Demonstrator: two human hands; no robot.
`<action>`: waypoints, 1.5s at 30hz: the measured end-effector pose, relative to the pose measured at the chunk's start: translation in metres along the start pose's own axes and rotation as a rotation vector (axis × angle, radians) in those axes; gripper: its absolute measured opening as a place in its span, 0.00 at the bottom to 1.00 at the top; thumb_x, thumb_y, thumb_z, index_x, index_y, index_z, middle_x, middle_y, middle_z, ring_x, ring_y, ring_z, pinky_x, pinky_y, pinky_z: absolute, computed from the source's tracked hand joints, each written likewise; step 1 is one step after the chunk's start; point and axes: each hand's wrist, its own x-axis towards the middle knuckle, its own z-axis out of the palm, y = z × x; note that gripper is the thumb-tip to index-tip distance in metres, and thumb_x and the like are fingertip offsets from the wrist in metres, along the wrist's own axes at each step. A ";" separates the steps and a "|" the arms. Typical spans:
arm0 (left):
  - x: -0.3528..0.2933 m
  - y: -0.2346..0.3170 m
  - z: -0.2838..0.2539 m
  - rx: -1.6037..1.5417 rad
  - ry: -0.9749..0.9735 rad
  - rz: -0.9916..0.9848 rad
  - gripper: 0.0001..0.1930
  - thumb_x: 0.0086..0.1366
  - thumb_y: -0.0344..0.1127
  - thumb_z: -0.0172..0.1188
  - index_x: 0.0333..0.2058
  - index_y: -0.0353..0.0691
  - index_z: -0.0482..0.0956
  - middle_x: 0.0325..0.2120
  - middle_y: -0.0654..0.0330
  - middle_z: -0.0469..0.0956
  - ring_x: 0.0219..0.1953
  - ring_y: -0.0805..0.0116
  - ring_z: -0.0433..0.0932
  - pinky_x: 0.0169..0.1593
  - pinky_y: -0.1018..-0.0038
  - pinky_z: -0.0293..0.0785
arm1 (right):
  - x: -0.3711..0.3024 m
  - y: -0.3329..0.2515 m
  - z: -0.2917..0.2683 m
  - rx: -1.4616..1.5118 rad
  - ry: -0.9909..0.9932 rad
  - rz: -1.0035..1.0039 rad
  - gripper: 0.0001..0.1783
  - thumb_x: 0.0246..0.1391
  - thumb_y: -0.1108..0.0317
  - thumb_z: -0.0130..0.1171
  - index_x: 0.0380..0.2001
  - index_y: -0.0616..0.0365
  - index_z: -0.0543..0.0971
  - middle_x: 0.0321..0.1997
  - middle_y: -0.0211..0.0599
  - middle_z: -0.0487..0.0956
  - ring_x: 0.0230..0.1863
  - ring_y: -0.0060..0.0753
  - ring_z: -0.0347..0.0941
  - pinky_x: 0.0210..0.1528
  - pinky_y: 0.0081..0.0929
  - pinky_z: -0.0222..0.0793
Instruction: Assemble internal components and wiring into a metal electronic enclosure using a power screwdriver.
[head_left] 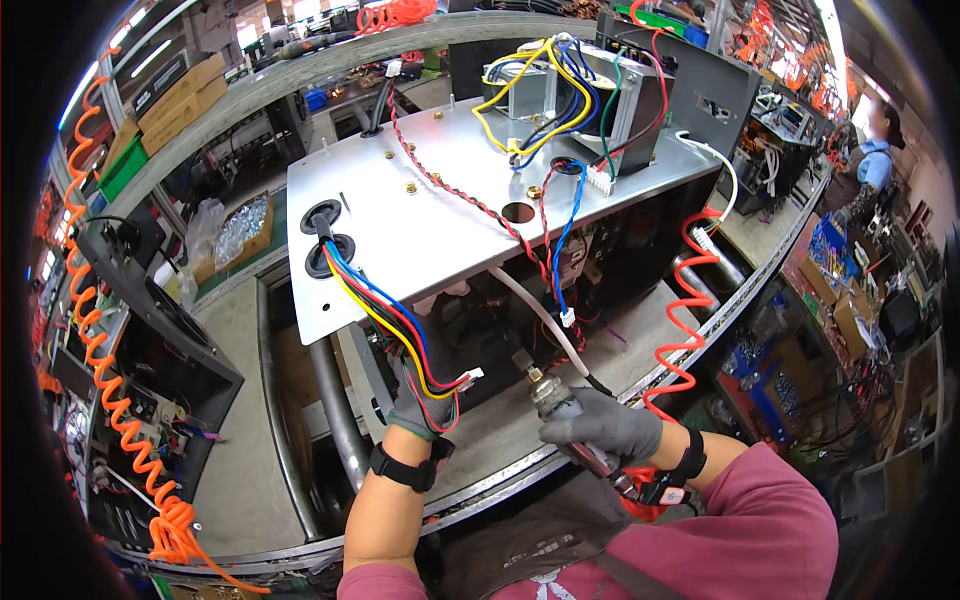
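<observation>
The metal-nosed tool (545, 388) lies in my right hand (605, 425), gloved fingers wrapped around its body, its long axis slanting forward and left so the tip points at the shadowed opening of the dark cabinet (655, 240). That cabinet sits straight ahead of both hands, running left to right under its bright metal plate (400, 230). My left hand (405, 408) is at its left front, behind the coloured wires (378, 297); I can't tell whether its fingers grip anything.
</observation>
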 end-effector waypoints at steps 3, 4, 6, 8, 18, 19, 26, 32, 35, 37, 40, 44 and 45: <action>0.004 -0.007 0.007 0.113 0.076 0.221 0.26 0.50 0.26 0.62 0.49 0.39 0.66 0.44 0.56 0.68 0.48 0.59 0.72 0.51 0.67 0.71 | 0.002 0.000 0.000 0.012 -0.023 0.049 0.20 0.47 0.58 0.64 0.36 0.56 0.69 0.27 0.27 0.70 0.27 0.17 0.65 0.29 0.20 0.64; 0.006 -0.012 0.010 0.159 0.193 0.419 0.25 0.45 0.22 0.62 0.45 0.39 0.68 0.40 0.56 0.69 0.44 0.60 0.73 0.47 0.69 0.73 | 0.002 0.000 0.001 0.025 -0.010 0.102 0.20 0.48 0.58 0.64 0.37 0.57 0.69 0.27 0.27 0.70 0.27 0.17 0.66 0.30 0.20 0.64; 0.010 -0.023 0.016 0.114 0.302 0.500 0.23 0.41 0.17 0.62 0.40 0.38 0.70 0.35 0.56 0.70 0.40 0.61 0.75 0.43 0.72 0.74 | 0.003 -0.001 0.005 0.000 0.007 -0.014 0.15 0.49 0.61 0.62 0.33 0.57 0.70 0.23 0.28 0.71 0.23 0.18 0.66 0.25 0.19 0.64; 0.013 -0.033 0.014 0.093 0.301 0.547 0.23 0.42 0.16 0.62 0.39 0.38 0.69 0.35 0.56 0.70 0.40 0.61 0.75 0.43 0.72 0.74 | 0.002 -0.002 0.009 -0.004 0.057 0.010 0.12 0.50 0.63 0.60 0.27 0.58 0.70 0.19 0.30 0.72 0.17 0.18 0.67 0.19 0.18 0.63; -0.011 -0.050 0.021 -0.493 0.275 -0.203 0.28 0.40 0.24 0.71 0.40 0.40 0.66 0.37 0.57 0.71 0.42 0.61 0.75 0.45 0.69 0.73 | 0.004 -0.001 0.006 -0.068 0.018 0.024 0.15 0.48 0.59 0.63 0.32 0.56 0.70 0.24 0.25 0.70 0.25 0.16 0.65 0.28 0.20 0.63; -0.013 -0.056 0.022 -0.580 0.283 -0.291 0.28 0.39 0.24 0.71 0.40 0.40 0.66 0.37 0.57 0.72 0.43 0.61 0.75 0.45 0.69 0.73 | 0.004 -0.001 0.006 -0.047 0.021 0.009 0.15 0.49 0.62 0.62 0.33 0.57 0.69 0.23 0.28 0.71 0.22 0.18 0.67 0.24 0.19 0.64; -0.011 -0.065 0.020 -0.507 0.275 -0.175 0.29 0.39 0.25 0.72 0.40 0.41 0.67 0.38 0.57 0.71 0.44 0.60 0.74 0.44 0.68 0.73 | 0.002 -0.002 0.010 -0.036 0.021 0.010 0.16 0.49 0.65 0.62 0.36 0.59 0.68 0.21 0.31 0.73 0.19 0.19 0.68 0.20 0.19 0.65; -0.011 -0.005 0.011 0.194 0.165 0.151 0.25 0.51 0.29 0.62 0.49 0.37 0.68 0.47 0.55 0.73 0.48 0.63 0.74 0.51 0.69 0.70 | 0.002 -0.003 0.014 0.006 -0.006 0.046 0.15 0.50 0.65 0.61 0.36 0.59 0.69 0.23 0.29 0.72 0.20 0.17 0.68 0.21 0.18 0.64; -0.006 0.008 0.012 0.268 0.183 0.170 0.23 0.54 0.29 0.63 0.50 0.37 0.71 0.46 0.55 0.75 0.46 0.67 0.75 0.51 0.70 0.71 | 0.001 -0.002 0.015 0.068 -0.013 0.034 0.16 0.49 0.62 0.64 0.35 0.55 0.69 0.24 0.23 0.68 0.24 0.14 0.63 0.26 0.18 0.61; -0.001 0.006 0.015 0.224 0.229 0.107 0.20 0.52 0.29 0.65 0.45 0.38 0.74 0.42 0.56 0.76 0.42 0.69 0.76 0.49 0.70 0.72 | 0.000 -0.002 0.015 0.113 -0.031 -0.039 0.16 0.49 0.62 0.64 0.35 0.55 0.69 0.24 0.23 0.67 0.25 0.14 0.62 0.28 0.18 0.61; 0.010 -0.007 0.019 0.188 0.417 0.242 0.14 0.48 0.28 0.69 0.34 0.39 0.75 0.35 0.57 0.76 0.39 0.68 0.77 0.44 0.71 0.73 | 0.001 0.000 0.014 0.155 -0.067 -0.077 0.15 0.49 0.62 0.64 0.35 0.55 0.69 0.26 0.23 0.67 0.28 0.15 0.62 0.30 0.19 0.61; 0.016 -0.019 0.027 0.387 0.563 0.181 0.11 0.47 0.27 0.70 0.25 0.39 0.74 0.23 0.60 0.76 0.28 0.69 0.78 0.35 0.74 0.75 | 0.003 0.007 0.011 0.169 -0.090 -0.020 0.16 0.49 0.61 0.63 0.37 0.55 0.70 0.28 0.23 0.67 0.29 0.15 0.62 0.32 0.20 0.61; 0.017 -0.020 0.028 0.378 0.538 0.190 0.11 0.47 0.27 0.70 0.25 0.39 0.74 0.23 0.60 0.76 0.28 0.69 0.78 0.35 0.74 0.75 | 0.004 0.009 0.010 0.200 -0.082 -0.082 0.16 0.49 0.61 0.63 0.37 0.55 0.70 0.28 0.23 0.67 0.29 0.15 0.62 0.32 0.20 0.61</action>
